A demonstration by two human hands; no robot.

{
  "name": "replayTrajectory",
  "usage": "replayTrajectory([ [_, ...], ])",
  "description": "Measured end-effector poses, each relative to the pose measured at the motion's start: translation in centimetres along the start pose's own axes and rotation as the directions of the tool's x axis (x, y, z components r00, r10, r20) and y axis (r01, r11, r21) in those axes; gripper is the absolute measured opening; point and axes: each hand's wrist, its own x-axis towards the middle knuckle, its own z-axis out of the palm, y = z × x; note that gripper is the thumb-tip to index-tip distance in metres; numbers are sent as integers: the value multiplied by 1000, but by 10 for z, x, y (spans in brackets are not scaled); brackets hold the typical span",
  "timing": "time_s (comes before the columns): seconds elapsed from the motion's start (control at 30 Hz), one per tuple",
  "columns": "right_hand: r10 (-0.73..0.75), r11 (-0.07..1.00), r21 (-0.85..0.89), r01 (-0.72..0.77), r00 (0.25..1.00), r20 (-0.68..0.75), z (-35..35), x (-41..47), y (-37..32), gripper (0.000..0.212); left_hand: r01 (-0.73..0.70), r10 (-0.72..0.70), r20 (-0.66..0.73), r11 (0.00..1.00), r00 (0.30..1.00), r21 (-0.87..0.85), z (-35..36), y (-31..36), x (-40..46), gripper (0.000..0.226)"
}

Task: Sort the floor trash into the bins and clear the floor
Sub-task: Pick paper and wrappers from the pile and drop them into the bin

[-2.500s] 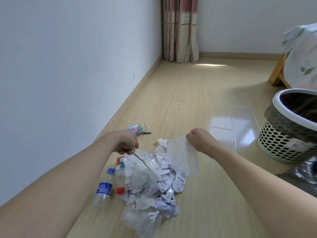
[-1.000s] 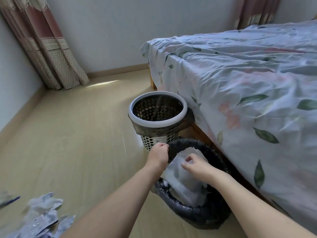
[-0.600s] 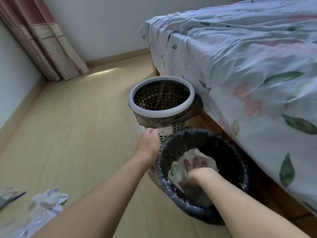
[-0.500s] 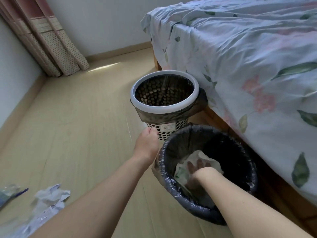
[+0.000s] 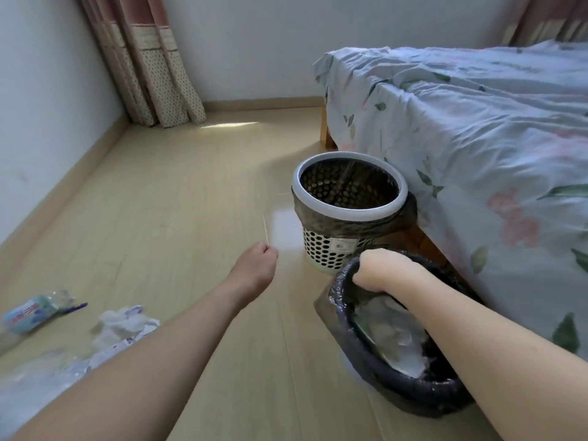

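My left hand (image 5: 257, 262) pinches a thin pale stick (image 5: 265, 229) that points up from its fingers, above the bare floor left of the bins. My right hand (image 5: 378, 268) hangs bent at the wrist over the near bin (image 5: 343, 308), which is lined with a black bag; nothing shows in this hand. Crumpled white paper (image 5: 391, 338) lies inside that bin. Just behind it stands a white perforated bin (image 5: 348, 214) with a dark liner. At the lower left, floor trash remains: crumpled paper (image 5: 124, 323) and a squashed blue-labelled bottle (image 5: 28, 313).
A bed (image 5: 477, 138) with a floral sheet fills the right side, close against both bins. A wall runs along the left, with a curtain (image 5: 149, 74) in the far corner. Wooden floor (image 5: 191, 192) stretches between wall and bed.
My right hand has lifted from pressing the paper down in the black-lined bin up to its rim. My left hand moved left, away from the bin, still pinching the stick. The view tilted up.
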Motion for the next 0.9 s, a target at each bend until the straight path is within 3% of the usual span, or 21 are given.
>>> replayTrajectory([
  [0.07, -77, 997, -10, 77, 980, -182, -26, -22, -39, 27, -1, 1, -15, 1000, 1000, 0, -41, -13, -10, 23],
  [0.17, -230, 972, -10, 237, 934, -273, -42, -47, -112, 25, 15, -13, -50, 999, 999, 41, -105, -42, -23, 19],
  [0.3, -406, 901, 80, 426, 894, -192, -26, -70, -231, 45, 71, -64, -67, 993, 996, 97, -202, -107, -35, 22],
  [0.47, -532, 843, 78, 532, 846, -23, 27, -70, -356, 50, 217, -198, -118, 960, 973, 177, -305, -214, -46, 16],
  [0.67, -562, 827, 17, 562, 826, 46, 90, -32, -446, 45, 385, -341, -219, 900, 914, 204, -367, -349, -41, 21],
  [0.8, -491, 869, -19, 494, 868, 75, 119, 12, -477, 40, 429, -385, -192, 831, 903, 354, -370, -404, -25, 29],
  [0.9, -449, 892, -35, 451, 892, 59, 132, 46, -491, 39, 380, -360, -129, 822, 924, 425, -364, -440, -13, 40],
])
